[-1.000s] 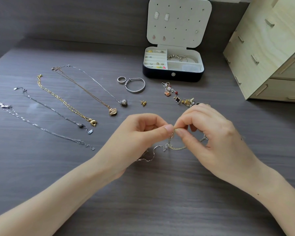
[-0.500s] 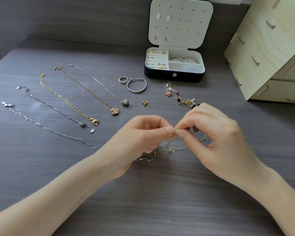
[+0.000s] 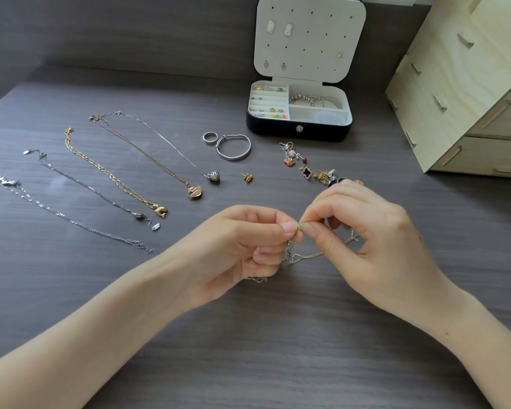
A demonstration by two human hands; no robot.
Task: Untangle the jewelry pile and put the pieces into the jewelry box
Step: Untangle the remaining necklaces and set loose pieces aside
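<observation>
Wooden drawer unit (image 3: 466, 93), grey table (image 3: 248, 349)

Both forearms reach in from the bottom corners; left hand (image 3: 242, 246) and right hand (image 3: 363, 231) meet mid-frame, fingertips pinched together.

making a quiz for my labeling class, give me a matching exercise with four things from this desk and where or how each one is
Things
1. thin pale gold chain
2. plain silver bangle
3. black jewelry box with white lining
4. small gold stud earring

Places or states
a. lid up, at the back of the grey wooden desk
b. lying flat beside a small silver ring
c. pinched between the left hand and the right hand
d. by itself, right of the round silver pendant

Pairs: 1-c, 2-b, 3-a, 4-d
</observation>
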